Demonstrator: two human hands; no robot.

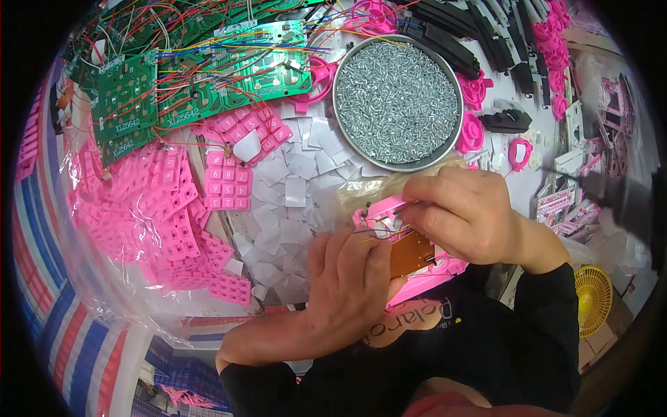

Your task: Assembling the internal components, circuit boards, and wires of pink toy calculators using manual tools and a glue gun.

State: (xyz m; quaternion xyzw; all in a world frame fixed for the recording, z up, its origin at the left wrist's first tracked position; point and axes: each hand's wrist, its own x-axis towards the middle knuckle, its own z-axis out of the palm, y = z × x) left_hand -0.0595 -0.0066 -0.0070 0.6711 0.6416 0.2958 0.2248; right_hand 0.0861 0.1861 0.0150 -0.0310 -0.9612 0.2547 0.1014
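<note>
Close to my body I hold a pink plastic housing [417, 283] at a slant, with a brown circuit board [411, 256] lying in it. Thin blue, yellow and red wires [381, 233] come out at the board's upper end. My left hand [349, 274] is closed around the housing's left side, its thumb hidden beneath. Over the upper right end is my right hand [467, 217], thumb and fingers pinched together by the wires. Whatever sits between those fingertips is hidden by the hand.
A round metal bowl of small screws [397, 101] stands just beyond my hands. Green circuit boards with loose wires [208, 80] are stacked far left, above pink rubber keypads [160, 208]. White paper squares [295, 191] lie mid-table. A dark, blurred tool [611, 187] juts in at right.
</note>
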